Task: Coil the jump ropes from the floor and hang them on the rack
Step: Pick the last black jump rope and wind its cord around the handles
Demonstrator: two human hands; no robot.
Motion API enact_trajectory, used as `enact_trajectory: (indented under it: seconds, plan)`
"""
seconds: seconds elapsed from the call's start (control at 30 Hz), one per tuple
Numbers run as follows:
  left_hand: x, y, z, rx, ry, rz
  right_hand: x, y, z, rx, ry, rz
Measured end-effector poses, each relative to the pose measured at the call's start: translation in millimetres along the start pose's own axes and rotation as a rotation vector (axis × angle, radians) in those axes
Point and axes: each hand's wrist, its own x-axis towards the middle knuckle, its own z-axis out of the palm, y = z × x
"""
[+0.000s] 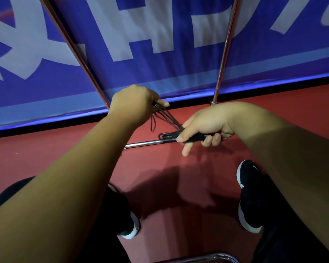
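Note:
A thin black jump rope [169, 118] stretches in several strands between my two hands above the red floor. My left hand [135, 104] grips one end of the bundle, with a short loop hanging below the fist. My right hand [205, 128] holds the black handles [195, 138] and the gathered loops that stick out to its left. The chrome rack's two upright poles [225, 52] rise just behind my hands, and its low crossbar [143, 143] runs along the floor under the rope.
A blue banner with large white letters [160, 35] closes off the space behind the rack. My black shoes with white soles [249, 196] stand on the red floor [179, 177]. A curved chrome tube [217, 257] shows at the bottom edge.

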Motion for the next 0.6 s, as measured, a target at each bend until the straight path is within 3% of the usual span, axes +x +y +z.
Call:
enact_trajectory:
  seconds: [0.1,0.17,0.27,0.4,0.6]
  plan:
    - [1.0,0.1,0.4,0.089,0.013,0.005,8.9,5.2,-13.9,-0.049,0.266,0.01]
    - [3.0,-4.0,3.6,0.131,-0.032,-0.084,14.3,5.3,-20.2,0.0,0.436,-0.046]
    - [5.8,-8.8,13.0,0.163,-0.136,-0.237,21.1,2.1,-21.6,0.123,0.634,-0.125]
    - [5.1,-18.0,29.8,0.249,-0.326,-0.394,32.2,6.1,-29.0,0.036,0.935,-0.109]
    - [1.0,-45.5,39.6,0.259,-0.534,-0.509,25.2,19.7,-52.0,0.158,1.163,-0.034]
